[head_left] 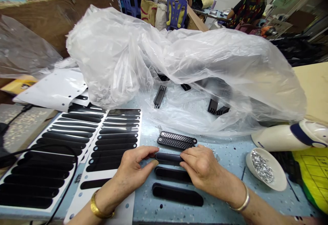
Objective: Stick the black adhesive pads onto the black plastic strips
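A flat black rounded handle piece [167, 158] lies across the blue speckled table, between my hands. My right hand [201, 165] is closed, thumb and fingers pinching its right end. My left hand [138, 167] is at the other end, with thumb and forefinger apart around the tip; whether they touch it I cannot tell. Two similar black pieces, one nearer [173, 174] and one nearest me [177, 194], lie in a row below. Just beyond sits a pair of black textured handles [176, 140] with small metal pins at the ends.
Sheets of black oblong stickers [115, 136] cover the left side, with a black cable [73, 180] across them. Clear plastic sheeting [179, 57] bulges behind, around several black parts. At right are a bowl [279, 180] of small metal pieces and a white bottle [279, 138].
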### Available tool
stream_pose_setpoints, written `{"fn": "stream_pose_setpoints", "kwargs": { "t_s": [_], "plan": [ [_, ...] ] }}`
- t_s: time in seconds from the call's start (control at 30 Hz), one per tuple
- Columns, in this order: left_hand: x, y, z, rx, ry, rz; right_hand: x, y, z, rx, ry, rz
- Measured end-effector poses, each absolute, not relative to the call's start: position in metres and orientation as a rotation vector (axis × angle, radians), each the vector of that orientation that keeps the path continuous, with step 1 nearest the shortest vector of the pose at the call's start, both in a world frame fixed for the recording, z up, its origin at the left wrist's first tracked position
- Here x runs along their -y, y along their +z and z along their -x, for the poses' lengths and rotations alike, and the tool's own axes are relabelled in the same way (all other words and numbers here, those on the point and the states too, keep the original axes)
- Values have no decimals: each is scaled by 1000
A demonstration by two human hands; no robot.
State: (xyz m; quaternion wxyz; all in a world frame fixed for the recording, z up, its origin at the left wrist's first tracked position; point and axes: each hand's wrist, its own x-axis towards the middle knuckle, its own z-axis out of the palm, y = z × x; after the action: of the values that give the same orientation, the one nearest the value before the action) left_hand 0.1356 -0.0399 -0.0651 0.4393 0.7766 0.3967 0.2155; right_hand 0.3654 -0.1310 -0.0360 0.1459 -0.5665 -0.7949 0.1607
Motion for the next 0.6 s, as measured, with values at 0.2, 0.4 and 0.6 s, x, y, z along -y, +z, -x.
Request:
{"fn": "stream_pose_setpoints", "kwargs": {
  "t_s": [0.2, 0.4, 0.6],
  "plan": [
    [39, -64, -135, -946, 498, -1934, 134, -39, -365, 2243, 461, 1630],
    [38, -63, -135, -951, 473, -1914, 136, -41, -365, 2215, 445, 1625],
    [38, -63, -135, -955, 474, -1920, 137, -43, -365, 2214, 442, 1623]
  ]
}}
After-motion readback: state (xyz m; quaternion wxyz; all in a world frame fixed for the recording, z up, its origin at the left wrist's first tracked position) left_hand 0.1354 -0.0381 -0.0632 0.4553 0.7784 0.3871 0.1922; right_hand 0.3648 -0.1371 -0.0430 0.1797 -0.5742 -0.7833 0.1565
